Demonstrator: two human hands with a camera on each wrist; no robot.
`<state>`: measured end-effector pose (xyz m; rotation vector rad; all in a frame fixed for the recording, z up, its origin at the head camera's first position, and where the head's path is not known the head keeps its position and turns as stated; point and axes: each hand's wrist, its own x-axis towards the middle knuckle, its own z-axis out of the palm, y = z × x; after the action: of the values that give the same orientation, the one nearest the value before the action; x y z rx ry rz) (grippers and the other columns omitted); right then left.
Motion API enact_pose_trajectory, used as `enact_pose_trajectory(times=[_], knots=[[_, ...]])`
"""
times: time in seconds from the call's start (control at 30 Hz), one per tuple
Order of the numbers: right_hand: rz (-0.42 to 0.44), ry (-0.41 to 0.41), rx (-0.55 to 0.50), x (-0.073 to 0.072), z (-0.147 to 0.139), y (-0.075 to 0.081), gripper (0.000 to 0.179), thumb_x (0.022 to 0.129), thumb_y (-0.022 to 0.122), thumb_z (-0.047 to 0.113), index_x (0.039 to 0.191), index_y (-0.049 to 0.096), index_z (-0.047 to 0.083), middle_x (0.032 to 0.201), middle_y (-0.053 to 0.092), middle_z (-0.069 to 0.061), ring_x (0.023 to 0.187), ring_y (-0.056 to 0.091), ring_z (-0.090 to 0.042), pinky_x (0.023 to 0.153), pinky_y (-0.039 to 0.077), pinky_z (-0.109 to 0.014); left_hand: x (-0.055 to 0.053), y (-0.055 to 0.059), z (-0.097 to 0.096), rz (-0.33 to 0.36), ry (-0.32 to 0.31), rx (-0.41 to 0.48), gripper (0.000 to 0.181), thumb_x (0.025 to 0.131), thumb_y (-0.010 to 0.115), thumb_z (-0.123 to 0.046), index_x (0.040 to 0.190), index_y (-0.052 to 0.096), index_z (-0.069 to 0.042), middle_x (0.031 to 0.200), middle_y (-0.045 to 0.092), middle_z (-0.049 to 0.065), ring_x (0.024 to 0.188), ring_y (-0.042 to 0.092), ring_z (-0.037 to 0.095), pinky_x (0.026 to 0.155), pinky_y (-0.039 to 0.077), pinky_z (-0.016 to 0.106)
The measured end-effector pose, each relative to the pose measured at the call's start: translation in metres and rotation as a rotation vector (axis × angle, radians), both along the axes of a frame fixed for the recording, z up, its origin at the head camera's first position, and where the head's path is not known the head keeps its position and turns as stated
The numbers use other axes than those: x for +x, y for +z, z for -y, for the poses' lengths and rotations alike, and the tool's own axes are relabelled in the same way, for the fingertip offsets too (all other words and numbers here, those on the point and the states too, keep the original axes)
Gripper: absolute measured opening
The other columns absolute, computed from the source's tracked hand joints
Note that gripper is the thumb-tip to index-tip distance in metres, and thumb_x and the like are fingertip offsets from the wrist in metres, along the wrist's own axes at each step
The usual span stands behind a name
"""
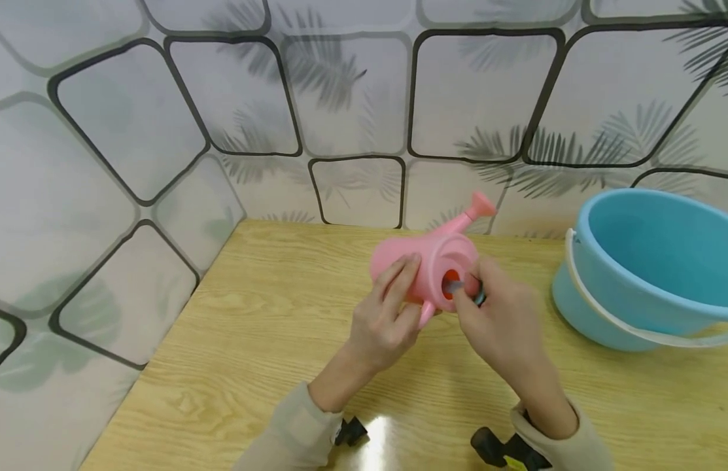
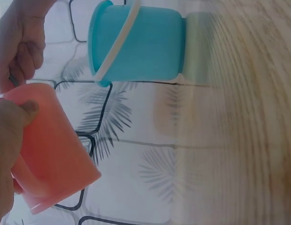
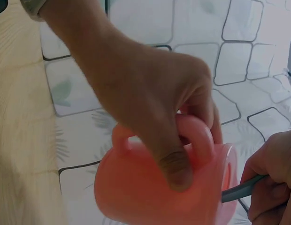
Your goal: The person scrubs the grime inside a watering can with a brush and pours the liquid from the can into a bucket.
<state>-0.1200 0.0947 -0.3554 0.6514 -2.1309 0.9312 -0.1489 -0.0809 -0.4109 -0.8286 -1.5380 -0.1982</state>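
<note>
A pink watering can (image 1: 401, 252) is tilted on its side above the table, its round top opening turned toward the right hand and its spout pointing up and back. My left hand (image 1: 384, 330) grips it by the loop handle (image 3: 197, 133), thumb pressed on the body. My right hand (image 1: 505, 314) holds a slim grey-blue stick-like tool (image 3: 241, 190), whose far end reaches into the opening. That end is hidden inside the can, so I cannot tell what kind of tool it is. In the left wrist view, the can's base (image 2: 65, 194) faces down and right.
A light blue bucket (image 1: 611, 314) with a white handle (image 1: 628, 330) stands on the wood-grain table (image 1: 234, 340) to the right. Behind and to the left rises a wall (image 1: 364, 98) patterned with dark outlines and leaves. Black devices (image 1: 352, 432) sit at both wrists.
</note>
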Motion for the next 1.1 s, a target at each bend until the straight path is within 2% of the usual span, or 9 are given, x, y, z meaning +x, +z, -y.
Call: enact_pose_trajectory(times=[0.17,0.3,0.53,0.7,0.83,1.0,1.1], knots=[[0.021,0.02,-0.056,0.0056,-0.0001,0.003,0.034,0.074,0.063,-0.015,0.068,0.04,0.01,0.058,0.03,0.007,0.048,0.025,-0.001,0.041,0.02,-0.018,-0.0009,-0.0009,0.0019,0.009,0.011,-0.008,0.042,0.096,0.067,-0.02,0.06,0.05,-0.008,0.116,0.068,0.026,0.105,0.067,0.039,0.071,0.061,0.027],[0.021,0.007,-0.031,0.0047,0.0013,0.0039,0.034,0.074,0.063,-0.012,0.066,0.039,0.011,0.057,0.028,0.007,0.049,0.022,-0.001,0.042,0.019,-0.018,-0.0016,-0.0005,0.0019,0.005,-0.008,-0.015,0.041,0.095,0.067,-0.018,0.059,0.05,-0.009,0.117,0.067,0.027,0.105,0.067,0.04,0.073,0.061,0.029],[0.089,-0.018,-0.033,0.0067,0.0002,0.0062,0.038,0.075,0.064,-0.014,0.064,0.038,0.011,0.055,0.028,0.007,0.047,0.024,-0.002,0.041,0.02,-0.018,-0.0018,-0.0016,0.0025,0.018,-0.014,-0.019,0.04,0.095,0.066,-0.017,0.06,0.051,-0.008,0.118,0.067,0.027,0.106,0.067,0.039,0.078,0.061,0.031],[0.056,-0.031,-0.003,0.0037,0.0023,0.0039,0.035,0.073,0.062,-0.011,0.063,0.038,0.011,0.055,0.027,0.008,0.049,0.022,-0.002,0.044,0.019,-0.018,-0.0006,-0.0002,0.0019,0.012,-0.036,-0.013,0.038,0.094,0.066,-0.015,0.06,0.051,-0.008,0.118,0.067,0.027,0.106,0.067,0.039,0.078,0.061,0.031],[0.092,-0.022,-0.047,0.0075,0.0016,0.0069,0.035,0.073,0.062,-0.014,0.063,0.038,0.011,0.055,0.028,0.007,0.049,0.024,-0.003,0.043,0.019,-0.016,-0.0002,0.0001,0.0027,0.017,-0.029,-0.014,0.039,0.095,0.066,-0.015,0.06,0.05,-0.008,0.118,0.067,0.027,0.106,0.067,0.039,0.076,0.061,0.03],[0.089,-0.027,-0.005,0.0076,0.0014,0.0076,0.035,0.073,0.062,-0.015,0.063,0.039,0.01,0.056,0.029,0.006,0.049,0.024,-0.004,0.043,0.021,-0.018,0.0,0.0008,0.0005,0.015,-0.045,-0.024,0.039,0.095,0.067,-0.017,0.06,0.051,-0.008,0.118,0.067,0.027,0.106,0.067,0.039,0.076,0.061,0.029],[0.088,-0.015,-0.02,0.008,0.0007,0.0069,0.037,0.073,0.064,-0.015,0.063,0.039,0.01,0.056,0.029,0.006,0.049,0.024,-0.003,0.043,0.021,-0.018,-0.0004,0.0004,0.0003,0.019,-0.044,-0.014,0.04,0.095,0.067,-0.017,0.059,0.051,-0.008,0.117,0.067,0.027,0.105,0.067,0.039,0.074,0.061,0.028]])
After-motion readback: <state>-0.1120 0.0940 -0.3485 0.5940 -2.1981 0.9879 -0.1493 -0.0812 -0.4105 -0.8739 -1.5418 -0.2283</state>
